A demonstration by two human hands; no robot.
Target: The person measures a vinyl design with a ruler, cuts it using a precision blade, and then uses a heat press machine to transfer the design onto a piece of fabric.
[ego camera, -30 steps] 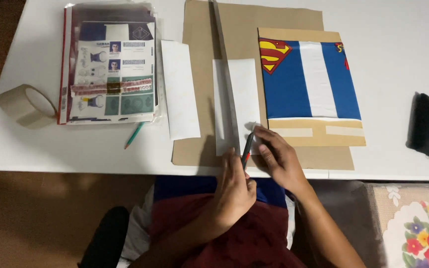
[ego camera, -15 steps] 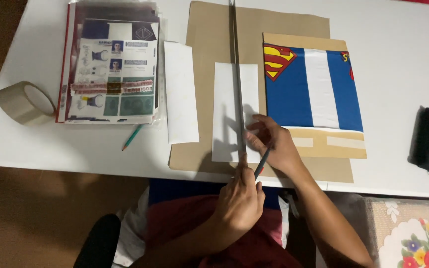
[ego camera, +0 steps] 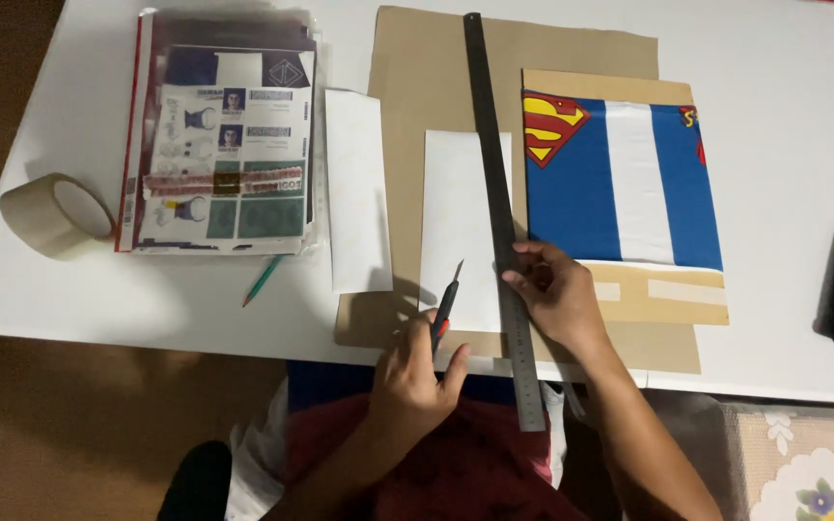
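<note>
While the left hand grips a small knife with its blade tip raised toward the far side of the table, the right hand presses flat, fingers spread, on a long dark ruler. The ruler runs away from the person, its near end jutting past the table edge, its far end close to the top of the cardboard mat. It lies along the right edge of a white sheet, which rests on the mat just ahead of the knife. The blade sits over the sheet's near end, just left of the ruler, so the left hand is the nearer one to the paper. A blue, white and red printed sheet lies right of the ruler. Left of the mat are a white strip, a pencil, a stack of printed cards and a tape roll. Bare table opens far right.
</note>
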